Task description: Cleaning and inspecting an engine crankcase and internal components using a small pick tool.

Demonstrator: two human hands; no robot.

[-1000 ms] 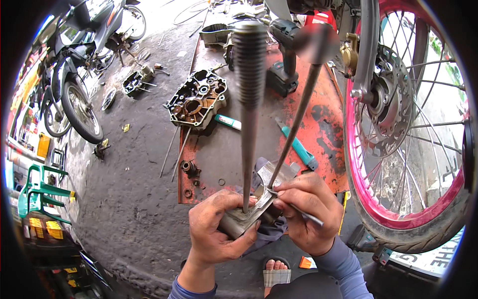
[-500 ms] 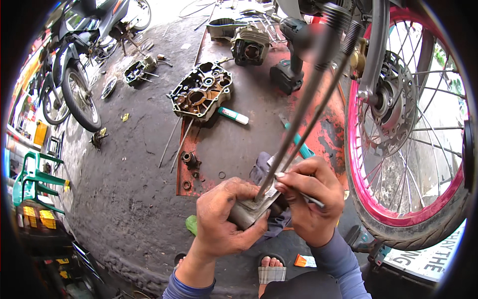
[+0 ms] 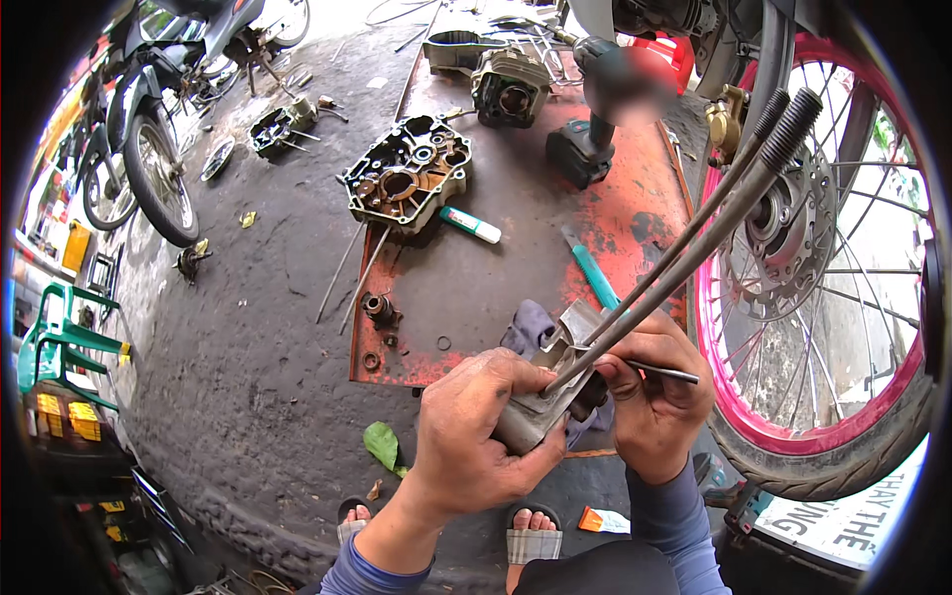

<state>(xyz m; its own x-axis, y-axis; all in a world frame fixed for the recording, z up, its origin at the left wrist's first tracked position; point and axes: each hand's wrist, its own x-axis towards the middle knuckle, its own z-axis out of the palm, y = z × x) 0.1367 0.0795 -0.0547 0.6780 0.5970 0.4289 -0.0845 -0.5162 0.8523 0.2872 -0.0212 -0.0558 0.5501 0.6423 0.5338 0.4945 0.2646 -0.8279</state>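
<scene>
My left hand (image 3: 471, 421) is closed round a grey metal engine casing (image 3: 524, 424). Two long studs (image 3: 666, 273) with threaded ends rise from the casing, slanting up to the right. Close against the casing's far right side, my right hand (image 3: 659, 402) pinches a thin metal rod (image 3: 666, 374). The rod's inner end is hidden behind the fingers and studs, so I cannot tell whether it touches the casing. A grey cloth (image 3: 529, 327) lies below and behind the part.
On the red metal tray (image 3: 516, 283) are an open crankcase (image 3: 402, 183), a cylinder head (image 3: 509, 89), a cordless power tool (image 3: 580, 154), a white-and-green tube (image 3: 470, 225) and a teal utility knife (image 3: 593, 276). A pink-rimmed wheel (image 3: 709, 288) stands close on the right.
Both hands have shifted slightly right with the casing. The studs now lean farther right and lower, and the rod has moved right with my right hand.
</scene>
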